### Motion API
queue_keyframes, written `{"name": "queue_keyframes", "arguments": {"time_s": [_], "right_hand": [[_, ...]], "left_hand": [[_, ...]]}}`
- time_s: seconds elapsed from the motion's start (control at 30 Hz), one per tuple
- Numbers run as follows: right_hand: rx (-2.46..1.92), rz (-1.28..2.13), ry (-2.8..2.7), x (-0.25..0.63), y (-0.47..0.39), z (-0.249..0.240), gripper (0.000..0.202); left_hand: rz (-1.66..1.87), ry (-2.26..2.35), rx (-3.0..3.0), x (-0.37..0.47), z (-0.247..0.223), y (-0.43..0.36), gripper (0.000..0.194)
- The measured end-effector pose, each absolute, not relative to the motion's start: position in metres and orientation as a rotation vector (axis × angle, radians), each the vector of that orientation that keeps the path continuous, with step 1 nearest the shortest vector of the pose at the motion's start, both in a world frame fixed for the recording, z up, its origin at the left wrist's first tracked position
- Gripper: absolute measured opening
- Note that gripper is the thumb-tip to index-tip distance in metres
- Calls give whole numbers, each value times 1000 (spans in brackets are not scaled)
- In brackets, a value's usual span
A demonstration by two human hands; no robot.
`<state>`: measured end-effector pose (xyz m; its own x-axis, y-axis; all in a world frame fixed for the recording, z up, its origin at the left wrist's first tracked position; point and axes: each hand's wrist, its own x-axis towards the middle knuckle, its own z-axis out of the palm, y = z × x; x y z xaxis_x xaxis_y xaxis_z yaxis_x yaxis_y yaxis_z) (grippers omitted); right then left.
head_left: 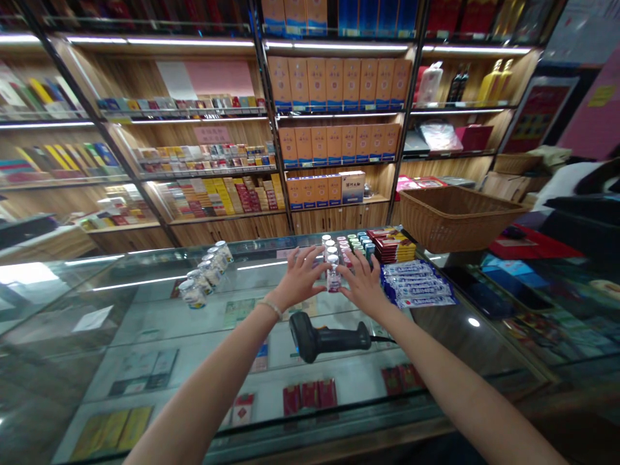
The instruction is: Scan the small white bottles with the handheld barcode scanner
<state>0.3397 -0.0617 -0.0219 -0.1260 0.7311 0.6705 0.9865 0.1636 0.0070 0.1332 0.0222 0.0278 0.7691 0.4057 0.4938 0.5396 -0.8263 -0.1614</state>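
Observation:
On the glass counter stands a short row of small white-capped bottles (pixel 332 276), running away from me. My left hand (pixel 296 282) is at the row's left side, fingers spread, its thumb near the front bottle. On the other side is my right hand (pixel 363 287), also spread, with thumb and index finger close to or touching the front bottle; exact contact is hard to make out. Just right of the row are pink rolls (pixel 343 244) and green-topped rolls (pixel 357 244), partly covered by my right fingers. A black barcode scanner (pixel 332 339) lies nearer to me, its cable running right.
Another row of white-capped bottles (pixel 206 272) stands at left. Blue-and-white packets (pixel 416 284) and red-and-yellow packets (pixel 390 245) lie right of my hands. A wicker basket (pixel 455 223) sits beyond them. Boxed shelves (pixel 339 84) line the wall.

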Motion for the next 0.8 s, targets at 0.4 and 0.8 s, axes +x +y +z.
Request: {"name": "queue_keyframes", "arguments": {"time_s": [0.4,0.8], "right_hand": [[-1664,-634,-1890,340,-56,-26,50],[-1607,-752,-1850,341,-58,-25,52]], "left_hand": [[-781,-725,-2619,140,13,28,51],[-778,-804,-2524,130,2,26,69]]}}
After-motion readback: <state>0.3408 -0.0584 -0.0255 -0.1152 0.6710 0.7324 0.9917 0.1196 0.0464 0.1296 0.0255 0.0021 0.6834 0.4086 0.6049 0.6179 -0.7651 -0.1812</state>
